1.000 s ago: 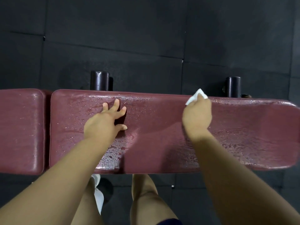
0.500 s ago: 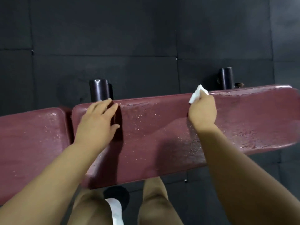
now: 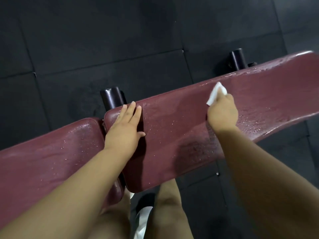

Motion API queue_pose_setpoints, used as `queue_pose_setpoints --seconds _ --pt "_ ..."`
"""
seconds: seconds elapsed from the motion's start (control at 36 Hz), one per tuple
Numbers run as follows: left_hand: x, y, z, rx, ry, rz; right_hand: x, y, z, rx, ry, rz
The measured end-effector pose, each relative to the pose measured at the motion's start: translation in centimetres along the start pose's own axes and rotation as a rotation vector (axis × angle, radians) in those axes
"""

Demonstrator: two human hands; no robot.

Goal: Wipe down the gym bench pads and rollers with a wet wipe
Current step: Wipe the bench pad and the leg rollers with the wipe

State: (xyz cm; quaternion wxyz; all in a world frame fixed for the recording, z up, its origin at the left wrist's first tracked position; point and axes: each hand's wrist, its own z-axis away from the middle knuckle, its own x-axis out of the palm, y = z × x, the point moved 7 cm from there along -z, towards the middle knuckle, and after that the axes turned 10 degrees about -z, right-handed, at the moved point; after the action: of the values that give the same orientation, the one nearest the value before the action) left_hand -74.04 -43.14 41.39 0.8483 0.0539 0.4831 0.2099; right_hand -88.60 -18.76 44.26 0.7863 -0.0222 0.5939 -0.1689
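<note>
**bench wipe-down, mid swipe on the long pad**

black rubber floor mats [image 3: 103, 40] fill the top half of the view. the maroon long pad [image 3: 181, 135] runs from about 7 o'clock up to 2 o'clock, looking more slanted than half a second ago, and it's beaded with wet droplets. the shorter seat pad [image 3: 51, 152] butts up to it at 8 o'clock. bare legs [image 3: 169, 213] show at 6 o'clock.

left hand [image 3: 124, 130], just at 9 o'clock of centre, lies flat on the long pad's left end with fingers straight and close together. it has slid closer to the gap since a second ago.

right hand [image 3: 222, 114] at 3 o'clock has fingers curled, pinching the white wet wipe [image 3: 216, 93] against the long pad, still near its far edge.

two black rollers poke out behind: one at 10 o'clock [image 3: 112, 97], one at 1 o'clock [image 3: 238, 59].
</note>
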Motion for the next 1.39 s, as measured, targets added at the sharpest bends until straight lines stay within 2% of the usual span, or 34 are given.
queue_pose_setpoints --seconds 0.08,0.14,0.22,0.28,0.33,0.36,0.42,0.44,0.5,0.53,0.58,0.64,0.69,0.78,0.81,0.89,0.92,0.94,0.97,1.03,1.08,1.19,1.22,1.28,1.33,1.39 --pt "0.1 0.1 0.0 -0.004 0.011 -0.010 2.1 1.3 3.1 0.169 0.037 -0.199" --pt "0.3 0.1 0.0 -0.005 0.025 -0.030 4.4 -0.2 6.3 0.148 -0.021 -0.241" --pt "0.4 0.1 0.0 0.000 0.037 -0.031 7.8 -4.3 11.2 -0.277 -0.245 -0.106" --pt "0.5 0.0 0.0 0.004 0.042 -0.030 8.2 -5.3 12.6 -0.580 -0.333 -0.068" --pt "0.6 0.0 0.0 0.006 0.041 -0.039 7.2 -3.9 11.7 -0.701 -0.298 0.011" --pt "0.7 0.0 0.0 0.006 0.042 -0.044 6.2 -3.0 10.6 -0.709 -0.225 0.048" --pt "0.7 0.1 0.0 0.008 0.045 -0.047 3.7 -0.4 7.6 -0.551 -0.081 0.071" --pt "0.7 0.1 -0.1 0.010 0.048 -0.044 2.4 1.5 5.8 -0.395 -0.006 0.069" --pt "0.7 0.2 -0.1 0.012 0.051 -0.038 0.9 5.3 3.7 -0.045 0.028 -0.006" --pt "0.7 0.2 -0.1 0.010 0.052 -0.036 0.6 6.3 3.5 0.056 0.057 -0.051" --pt "0.5 0.4 0.0 0.003 0.058 -0.034 1.0 6.7 4.2 0.113 0.120 -0.181" --pt "0.3 0.7 0.1 -0.005 0.063 -0.038 2.0 5.2 6.4 0.113 0.114 -0.248" --pt "0.2 1.0 0.1 -0.019 0.063 -0.046 4.0 2.7 8.9 -0.076 -0.021 -0.178" --pt "0.1 1.5 0.2 -0.044 0.056 -0.070 7.0 -0.1 13.6 -0.491 -0.312 -0.052" --pt "0.1 1.6 0.4 -0.052 0.054 -0.075 7.3 -0.2 14.3 -0.606 -0.359 -0.048" --pt "0.0 2.7 1.1 -0.052 0.062 -0.079 5.5 1.2 13.3 -0.873 -0.289 0.031" --pt "0.1 3.3 1.4 -0.033 0.077 -0.086 4.8 2.2 11.9 -0.882 -0.254 0.077" --pt "0.3 4.1 1.9 -0.013 0.091 -0.091 4.0 3.4 9.9 -0.836 -0.218 0.105" --pt "0.6 4.9 2.3 0.006 0.097 -0.090 2.7 4.7 7.6 -0.707 -0.188 0.101" --pt "1.6 6.5 3.1 0.029 0.063 -0.071 0.0 8.0 3.5 -0.405 -0.005 0.036" --pt "3.0 7.9 3.6 0.032 -0.013 -0.082 -1.2 11.0 1.4 -0.162 0.041 -0.004" --pt "5.1 9.0 3.7 -0.017 -0.085 -0.153 -0.7 10.3 2.7 -0.040 0.084 -0.058" --pt "5.2 9.1 3.6 -0.031 -0.088 -0.160 0.3 9.5 4.2 -0.044 0.008 -0.039" --pt "5.4 9.1 3.4 -0.049 -0.101 -0.173 2.9 6.3 7.6 -0.332 -0.168 -0.012" --pt "5.4 9.1 3.4 -0.052 -0.109 -0.165 5.4 5.0 11.8 -0.566 -0.437 -0.018" --pt "5.4 9.1 3.5 -0.052 -0.099 -0.145 6.3 5.6 14.1 -0.793 -0.529 0.026"
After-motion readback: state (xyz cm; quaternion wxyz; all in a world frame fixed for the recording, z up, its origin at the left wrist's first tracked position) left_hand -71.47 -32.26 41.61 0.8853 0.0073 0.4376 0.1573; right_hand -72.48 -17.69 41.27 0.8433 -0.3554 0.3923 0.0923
